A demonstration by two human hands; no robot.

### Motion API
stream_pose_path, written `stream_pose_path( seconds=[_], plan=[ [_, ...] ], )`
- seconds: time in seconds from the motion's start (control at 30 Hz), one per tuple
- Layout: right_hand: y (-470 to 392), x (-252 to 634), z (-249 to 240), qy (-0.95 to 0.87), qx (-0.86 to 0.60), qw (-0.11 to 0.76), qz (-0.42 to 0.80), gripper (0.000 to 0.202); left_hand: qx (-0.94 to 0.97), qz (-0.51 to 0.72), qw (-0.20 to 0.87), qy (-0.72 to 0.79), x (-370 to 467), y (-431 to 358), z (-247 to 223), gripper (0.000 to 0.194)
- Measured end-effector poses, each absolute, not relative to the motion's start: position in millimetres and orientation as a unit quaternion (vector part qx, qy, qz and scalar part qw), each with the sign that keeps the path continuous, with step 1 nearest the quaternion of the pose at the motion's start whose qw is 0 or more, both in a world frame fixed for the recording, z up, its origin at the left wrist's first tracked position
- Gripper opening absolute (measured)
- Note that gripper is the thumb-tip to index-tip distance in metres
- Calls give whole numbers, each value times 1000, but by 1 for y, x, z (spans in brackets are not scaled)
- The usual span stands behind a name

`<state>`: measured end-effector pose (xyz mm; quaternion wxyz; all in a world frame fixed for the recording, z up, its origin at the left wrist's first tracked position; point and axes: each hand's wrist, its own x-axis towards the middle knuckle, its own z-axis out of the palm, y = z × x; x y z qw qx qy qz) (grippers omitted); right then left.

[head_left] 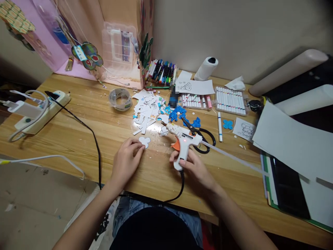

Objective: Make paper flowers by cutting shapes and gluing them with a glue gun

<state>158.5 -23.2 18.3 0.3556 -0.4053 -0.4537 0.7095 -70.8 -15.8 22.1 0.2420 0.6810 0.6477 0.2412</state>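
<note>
My left hand (128, 156) pinches the edge of a small white paper flower (145, 141) just above the wooden table. My right hand (191, 162) is wrapped round the handle of a white hot glue gun (185, 147) with an orange trigger (176, 144). The gun's nozzle points to the upper left, toward paper scraps, and a small red light glows on its side. A long clear glue stick (234, 158) sticks out of its back. Black-handled scissors (206, 139) lie behind the gun, partly hidden by it. A blue flower shape (228, 124) lies farther right.
White paper scraps (147, 107) and blue pieces (178, 114) litter the table's middle. A tape roll (120, 100) stands left of them. Marker sets (230, 100) line the back. A power strip (43, 113) with cables sits at left; papers (293, 132) lie at right.
</note>
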Motion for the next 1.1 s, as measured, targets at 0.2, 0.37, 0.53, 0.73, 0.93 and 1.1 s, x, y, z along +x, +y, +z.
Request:
stream_pose_path(
  seconds=[0.2, 0.37, 0.53, 0.73, 0.93, 1.1],
  plan=[
    [-27, 156, 22, -453, -420, 370, 694, 35, 714, 275, 300, 570, -41, -43, 45, 19],
    [-32, 155, 22, -501, -430, 371, 653, 35, 715, 251, 397, 517, -12, -54, 49, 27],
    [-30, 167, 22, -598, -461, 391, 526, 30, 669, 283, 440, 528, -3, -53, 41, 18],
    [-25, 176, 27, -533, -446, 640, 327, 16, 668, 327, 398, 537, -4, -54, 37, 18],
    [-25, 173, 27, -524, -407, 677, 318, 13, 684, 322, 391, 525, -2, -56, 41, 18],
    [-27, 170, 28, -492, -408, 677, 365, 11, 689, 324, 388, 519, -3, -55, 40, 19]
  ],
)
